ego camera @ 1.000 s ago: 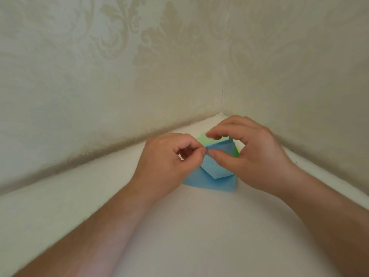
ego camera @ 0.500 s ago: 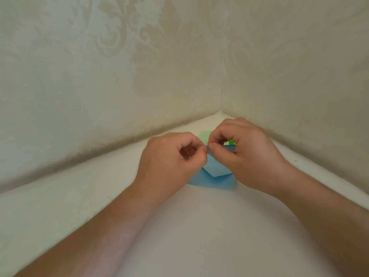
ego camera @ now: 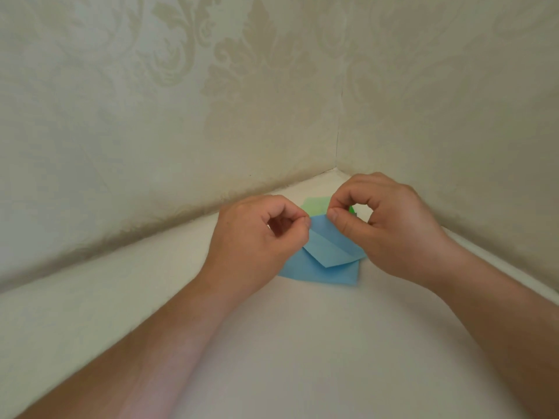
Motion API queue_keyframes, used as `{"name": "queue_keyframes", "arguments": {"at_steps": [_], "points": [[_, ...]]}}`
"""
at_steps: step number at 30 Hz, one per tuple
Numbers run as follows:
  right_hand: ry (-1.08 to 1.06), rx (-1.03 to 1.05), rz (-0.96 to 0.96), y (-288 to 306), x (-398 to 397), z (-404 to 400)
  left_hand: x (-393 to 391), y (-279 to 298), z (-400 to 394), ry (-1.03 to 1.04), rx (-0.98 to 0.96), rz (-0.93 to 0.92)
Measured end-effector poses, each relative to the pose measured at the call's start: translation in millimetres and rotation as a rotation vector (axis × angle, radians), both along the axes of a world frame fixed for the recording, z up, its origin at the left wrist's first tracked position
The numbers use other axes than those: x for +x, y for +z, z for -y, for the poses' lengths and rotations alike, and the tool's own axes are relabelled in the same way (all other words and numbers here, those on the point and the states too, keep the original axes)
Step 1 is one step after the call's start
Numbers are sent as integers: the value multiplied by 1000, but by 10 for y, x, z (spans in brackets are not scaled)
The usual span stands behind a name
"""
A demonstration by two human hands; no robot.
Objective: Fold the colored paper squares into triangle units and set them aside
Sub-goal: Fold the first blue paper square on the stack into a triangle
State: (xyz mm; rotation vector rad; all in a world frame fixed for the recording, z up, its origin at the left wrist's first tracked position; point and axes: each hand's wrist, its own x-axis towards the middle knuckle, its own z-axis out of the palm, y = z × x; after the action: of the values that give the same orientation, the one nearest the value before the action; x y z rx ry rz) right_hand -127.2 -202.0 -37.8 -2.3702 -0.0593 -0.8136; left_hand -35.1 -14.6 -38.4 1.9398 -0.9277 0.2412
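A light blue paper (ego camera: 328, 246) with a crease across it is held up between both hands above the white surface. My left hand (ego camera: 260, 237) pinches its top left edge between thumb and forefinger. My right hand (ego camera: 390, 222) pinches the top right edge the same way. Under it lies a flat blue paper (ego camera: 317, 275). Behind the hands a pale green paper (ego camera: 314, 205) lies flat, and a small bit of bright green paper (ego camera: 351, 209) shows through the curl of my right hand, mostly hidden.
The white surface (ego camera: 272, 343) runs into a corner where two walls with pale damask wallpaper (ego camera: 211, 101) meet, just behind the papers. Both forearms reach in from the bottom edge.
My hands have drawn apart along the top edge of the light blue paper, so more of it and its crease shows. More of the pale green paper shows behind.
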Motion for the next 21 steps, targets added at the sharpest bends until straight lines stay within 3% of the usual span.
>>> {"name": "queue_keyframes", "arguments": {"at_steps": [16,21], "points": [[-156,244,-118,5,21,54,4,-9,10,16,-9,-151],[-106,508,-111,71,-12,63,-12,1,15,-16,-58,-224]]}}
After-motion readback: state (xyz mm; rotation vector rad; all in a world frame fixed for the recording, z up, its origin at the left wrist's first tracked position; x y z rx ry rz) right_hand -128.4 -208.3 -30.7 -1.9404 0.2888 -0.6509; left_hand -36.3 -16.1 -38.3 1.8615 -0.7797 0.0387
